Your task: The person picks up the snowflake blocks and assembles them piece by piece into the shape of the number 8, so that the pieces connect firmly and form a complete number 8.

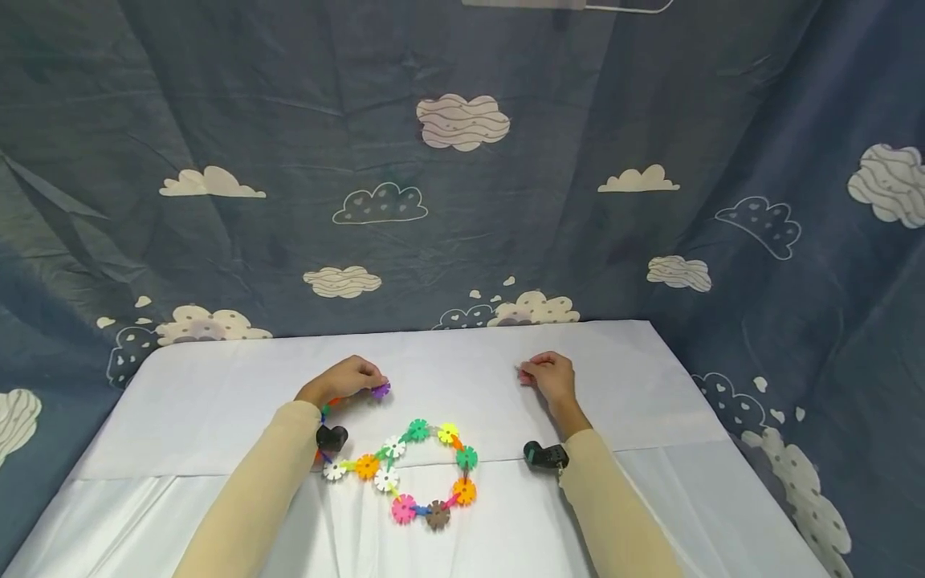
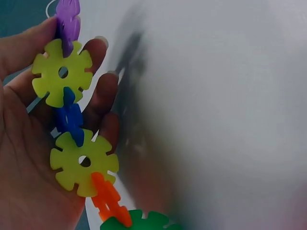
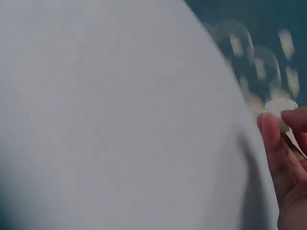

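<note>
My left hand (image 1: 347, 376) pinches a purple notched plastic disc (image 1: 381, 390) at the end of a linked chain. In the left wrist view, yellow discs (image 2: 74, 177), a blue disc (image 2: 72, 120) and an orange disc (image 2: 109, 199) run down from it along the palm, slotted edge to edge. Part of the chain is hidden behind the left forearm in the head view. Its rest forms a loop on the table, with a brown disc (image 1: 437, 515) nearest me. Away to the right, my right hand (image 1: 552, 377) pinches a small white disc (image 3: 280, 106) between thumb and fingers.
A white cloth covers the table (image 1: 614, 385). Behind it hangs a dark blue curtain (image 1: 462, 241) with cloud prints. Black wrist devices (image 1: 545, 455) sit at both cuffs.
</note>
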`<state>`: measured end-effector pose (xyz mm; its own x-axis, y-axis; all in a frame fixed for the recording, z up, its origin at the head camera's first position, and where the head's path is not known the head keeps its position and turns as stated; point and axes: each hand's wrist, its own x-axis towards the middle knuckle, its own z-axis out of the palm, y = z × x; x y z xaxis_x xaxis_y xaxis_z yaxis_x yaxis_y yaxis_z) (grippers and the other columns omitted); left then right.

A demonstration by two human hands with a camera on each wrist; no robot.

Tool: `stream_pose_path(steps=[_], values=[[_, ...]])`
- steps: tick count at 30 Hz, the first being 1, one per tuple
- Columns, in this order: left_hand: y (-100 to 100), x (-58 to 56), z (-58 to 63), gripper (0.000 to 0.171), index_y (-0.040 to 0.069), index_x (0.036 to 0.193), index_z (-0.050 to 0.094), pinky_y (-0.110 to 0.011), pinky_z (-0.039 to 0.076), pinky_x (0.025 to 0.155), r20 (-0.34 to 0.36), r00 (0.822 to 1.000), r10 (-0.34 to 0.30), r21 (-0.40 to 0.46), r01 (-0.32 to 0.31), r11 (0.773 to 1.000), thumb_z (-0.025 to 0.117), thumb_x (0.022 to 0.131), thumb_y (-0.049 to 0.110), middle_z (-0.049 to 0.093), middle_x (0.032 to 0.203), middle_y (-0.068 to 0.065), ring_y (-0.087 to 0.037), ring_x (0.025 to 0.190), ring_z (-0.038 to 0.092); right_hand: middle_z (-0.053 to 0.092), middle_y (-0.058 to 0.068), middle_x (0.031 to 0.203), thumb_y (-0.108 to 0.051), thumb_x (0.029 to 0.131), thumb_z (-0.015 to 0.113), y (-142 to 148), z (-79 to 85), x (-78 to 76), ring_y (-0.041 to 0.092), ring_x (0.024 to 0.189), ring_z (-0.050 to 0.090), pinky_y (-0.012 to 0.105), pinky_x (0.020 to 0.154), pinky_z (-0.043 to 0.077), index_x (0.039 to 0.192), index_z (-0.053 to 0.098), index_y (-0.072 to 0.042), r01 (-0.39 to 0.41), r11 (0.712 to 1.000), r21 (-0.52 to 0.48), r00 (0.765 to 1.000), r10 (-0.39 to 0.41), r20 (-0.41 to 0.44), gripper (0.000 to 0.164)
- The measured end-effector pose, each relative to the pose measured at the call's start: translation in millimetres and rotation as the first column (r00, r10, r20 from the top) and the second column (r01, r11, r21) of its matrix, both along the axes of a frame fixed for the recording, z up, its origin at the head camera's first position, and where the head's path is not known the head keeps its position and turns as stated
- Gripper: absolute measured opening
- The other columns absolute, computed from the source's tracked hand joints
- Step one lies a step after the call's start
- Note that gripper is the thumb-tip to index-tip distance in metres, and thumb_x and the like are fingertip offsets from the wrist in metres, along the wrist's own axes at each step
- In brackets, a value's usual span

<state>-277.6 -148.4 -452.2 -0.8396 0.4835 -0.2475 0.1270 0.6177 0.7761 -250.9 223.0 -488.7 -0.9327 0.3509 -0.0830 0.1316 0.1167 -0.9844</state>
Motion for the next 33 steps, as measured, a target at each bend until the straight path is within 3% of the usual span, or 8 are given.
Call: stream_pose_path(steps=[3,7,11,15,22,29,33], values=[[2,0.4,-2.0,0.022,0.004,0.088,0.071,-0.028,0.038,0.070,0.003,0.999,0.033,-0.006,-0.033,0.999,0.058,0.097,0.019,0.059,0.082,-0.002,-0.017,0.078,0.047,0.068,0.016,0.073,0.009,0.083,0.067,-41,12.3,9.1,0.019,0.061,0.069,0.033,0.061,0.059,0.098,0.060,0.013,-0.150,0.988,-0.029,0.986,0.147,-0.083,0.017],[4,-0.1,-4.5,0.020,0.006,0.090,0.071,-0.028,0.039,0.071,0.016,0.997,0.075,-0.003,-0.075,0.997,0.058,0.097,0.020,0.060,0.084,-0.002,-0.018,0.079,0.048,0.068,0.020,0.075,0.012,0.082,0.065,-95,29.0,20.1,0.023,0.061,0.069,0.038,0.062,0.059,0.102,0.062,0.017,-0.340,0.940,-0.017,0.931,0.333,-0.149,0.021],[6,-1.0,-5.7,0.021,0.005,0.090,0.071,-0.028,0.041,0.070,0.025,0.995,0.094,-0.007,-0.094,0.996,0.058,0.096,0.021,0.060,0.084,-0.003,-0.018,0.078,0.049,0.068,0.018,0.077,0.008,0.083,0.066,-137,35.0,28.4,0.024,0.064,0.070,0.040,0.062,0.059,0.089,0.064,0.014,-0.473,0.879,0.066,0.872,0.477,-0.111,0.009],[7,-0.5,-5.4,0.024,0.005,0.085,0.070,-0.026,0.042,0.067,0.021,0.994,0.109,-0.014,-0.108,0.994,0.058,0.096,0.022,0.058,0.081,-0.003,-0.017,0.076,0.050,0.070,0.014,0.074,0.003,0.085,0.068,-163,32.1,32.2,0.027,0.064,0.070,0.035,0.059,0.059,0.078,0.063,0.005,-0.519,0.837,0.174,0.846,0.532,-0.033,0.009],[8,1.0,-2.1,0.024,0.004,0.085,0.069,-0.025,0.044,0.065,0.026,0.987,0.156,-0.012,-0.156,0.988,0.058,0.097,0.022,0.059,0.082,-0.003,-0.016,0.074,0.051,0.069,0.011,0.068,0.002,0.082,0.070,-183,29.6,32.6,0.017,0.059,0.068,0.023,0.053,0.054,0.072,0.063,0.001,-0.493,0.803,0.335,0.850,0.527,-0.010,0.013],[7,-0.1,-5.4,0.026,0.002,0.085,0.068,-0.025,0.046,0.066,0.049,0.982,0.182,0.023,-0.183,0.983,0.057,0.098,0.022,0.060,0.082,-0.003,-0.016,0.074,0.052,0.067,0.003,0.061,-0.005,0.083,0.072,-194,25.7,34.4,0.007,0.051,0.061,0.019,0.053,0.045,0.070,0.063,-0.004,-0.392,0.802,0.451,0.891,0.452,-0.029,0.016],[6,0.7,-5.8,0.026,0.002,0.083,0.067,-0.025,0.045,0.063,0.080,0.974,0.211,0.035,-0.214,0.976,0.057,0.098,0.022,0.059,0.079,-0.002,-0.015,0.071,0.051,0.066,0.001,0.061,-0.005,0.084,0.072,-196,21.8,35.8,0.002,0.049,0.057,0.018,0.051,0.043,0.071,0.062,-0.005,-0.374,0.801,0.467,0.898,0.439,-0.034,0.016]])
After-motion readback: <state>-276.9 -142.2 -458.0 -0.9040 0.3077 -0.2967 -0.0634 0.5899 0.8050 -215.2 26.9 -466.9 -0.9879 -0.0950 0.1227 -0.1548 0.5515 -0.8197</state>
